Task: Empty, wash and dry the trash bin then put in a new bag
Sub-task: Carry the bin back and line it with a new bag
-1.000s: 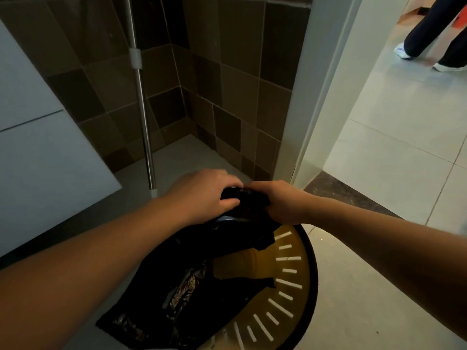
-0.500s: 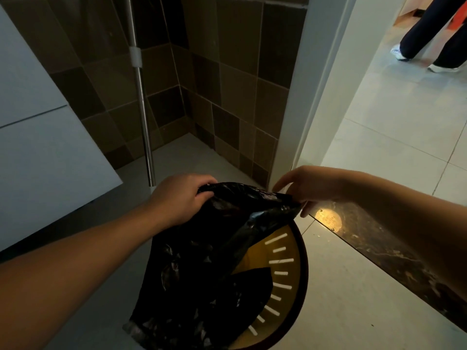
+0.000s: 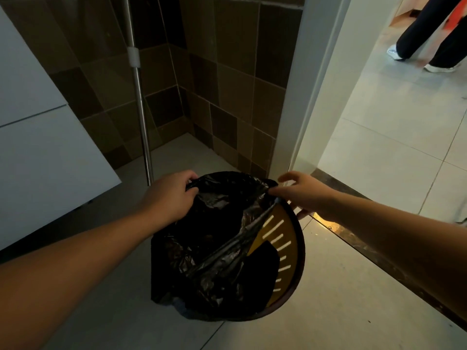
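Both hands stretch the black bag (image 3: 217,238) open over the bin (image 3: 290,251), which stands on the floor (image 3: 341,311) by the doorway threshold. The left hand (image 3: 169,198) grips the bag's rim in curled fingers; the right hand (image 3: 303,195) pinches the opposite edge, its other fingers spread.

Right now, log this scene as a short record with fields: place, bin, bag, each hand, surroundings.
place: tiled corner beside a doorway
bin: trash bin, slotted yellowish wall, dark rim, standing on the floor
bag: black bag, mouth spread over the bin, not yet over the right rim
left hand: left hand grips the bag's far-left edge
right hand: right hand pinches the far-right edge with its fingers
surroundings: metal pole against the wall; another person's legs beyond the doorway
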